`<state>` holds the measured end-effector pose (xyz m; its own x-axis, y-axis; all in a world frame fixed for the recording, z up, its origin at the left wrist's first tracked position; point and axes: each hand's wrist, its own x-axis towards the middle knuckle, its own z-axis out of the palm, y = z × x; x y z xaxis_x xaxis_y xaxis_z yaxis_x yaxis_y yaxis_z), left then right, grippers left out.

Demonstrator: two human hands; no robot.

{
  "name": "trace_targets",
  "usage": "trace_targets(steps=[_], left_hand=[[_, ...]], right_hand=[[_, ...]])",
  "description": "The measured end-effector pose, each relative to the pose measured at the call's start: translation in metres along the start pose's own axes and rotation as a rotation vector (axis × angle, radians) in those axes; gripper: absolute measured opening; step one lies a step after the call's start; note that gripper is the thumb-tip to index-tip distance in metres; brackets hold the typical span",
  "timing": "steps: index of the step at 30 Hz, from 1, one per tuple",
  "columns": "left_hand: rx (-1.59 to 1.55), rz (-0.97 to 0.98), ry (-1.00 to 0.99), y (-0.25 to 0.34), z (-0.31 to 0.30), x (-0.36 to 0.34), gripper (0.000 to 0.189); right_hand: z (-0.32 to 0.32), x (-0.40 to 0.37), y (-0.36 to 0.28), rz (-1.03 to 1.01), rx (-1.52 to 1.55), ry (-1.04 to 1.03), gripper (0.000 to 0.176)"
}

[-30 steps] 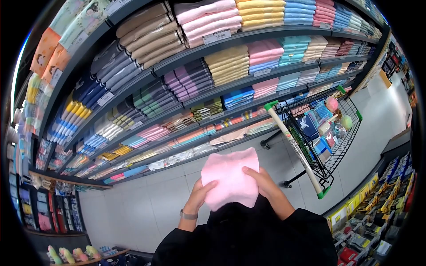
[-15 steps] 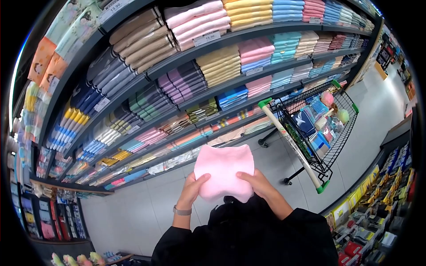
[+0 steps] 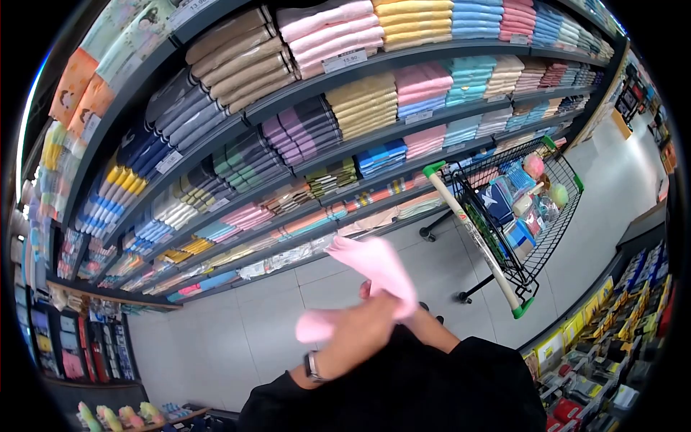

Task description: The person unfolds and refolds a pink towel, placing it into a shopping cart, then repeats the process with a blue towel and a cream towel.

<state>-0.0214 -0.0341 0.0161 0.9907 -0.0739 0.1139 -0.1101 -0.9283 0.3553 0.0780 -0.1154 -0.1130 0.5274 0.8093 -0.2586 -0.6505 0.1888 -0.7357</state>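
Observation:
A folded pink towel (image 3: 378, 263) is bunched between my two hands in front of my body. One end of it points up and left, and another part (image 3: 317, 326) sticks out at the lower left. My left hand (image 3: 363, 331), with a watch on its wrist, reaches across to the right and is closed on the cloth, slightly blurred. Behind it, my right hand (image 3: 416, 320) is mostly hidden by the left hand and the towel; it also appears to grip the cloth. A fingertip shows at the towel's inner edge.
Shelves (image 3: 309, 164) stacked with folded towels curve across the front. At the right stands a shopping cart (image 3: 484, 248) with packaged goods and plush-like items (image 3: 533, 165). A rack of small packaged goods (image 3: 586, 360) lines the lower right. Grey tiled floor (image 3: 216, 345) lies below.
The pink towel was held out flat by both hands; now it is turned and bunched. My left hand has swung across to the right, over my right hand.

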Motion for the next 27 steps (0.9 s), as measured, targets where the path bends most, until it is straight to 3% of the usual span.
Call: trace_targets(steps=[1, 3, 5, 8, 11, 15, 18, 21, 27], left_hand=[[-0.003, 0.019, -0.100, 0.014, 0.007, 0.005, 0.039], [-0.010, 0.117, -0.010, 0.030, 0.022, 0.011, 0.050], [-0.147, 0.144, -0.093, 0.036, 0.022, 0.007, 0.048], [-0.378, 0.172, -0.225, 0.026, 0.010, -0.001, 0.041], [-0.571, 0.102, -0.189, 0.002, 0.012, -0.008, 0.037], [-0.574, -0.141, 0.057, -0.042, 0.028, -0.010, 0.036], [-0.540, -0.290, 0.251, -0.057, 0.039, -0.003, 0.036], [-0.679, -0.314, 0.227, -0.074, 0.048, 0.003, 0.041], [-1.185, -0.436, 0.095, -0.090, 0.075, 0.010, 0.046]], right_hand=[[0.006, 0.001, 0.000, -0.065, -0.144, -0.063, 0.032], [0.005, 0.001, -0.001, 0.045, 0.467, -0.275, 0.035], [0.009, -0.001, -0.010, -0.011, 0.766, -0.399, 0.038], [0.005, -0.003, -0.009, -0.017, 0.847, -0.213, 0.032], [-0.015, 0.015, 0.005, 0.017, 0.924, -0.187, 0.026], [0.013, -0.001, -0.041, -0.116, 0.697, -0.182, 0.023], [0.012, 0.003, -0.048, -0.201, 0.690, -0.337, 0.026], [0.010, 0.010, -0.047, -0.238, 0.675, -0.437, 0.027], [0.001, -0.002, -0.034, -0.109, 0.628, -0.270, 0.030]])
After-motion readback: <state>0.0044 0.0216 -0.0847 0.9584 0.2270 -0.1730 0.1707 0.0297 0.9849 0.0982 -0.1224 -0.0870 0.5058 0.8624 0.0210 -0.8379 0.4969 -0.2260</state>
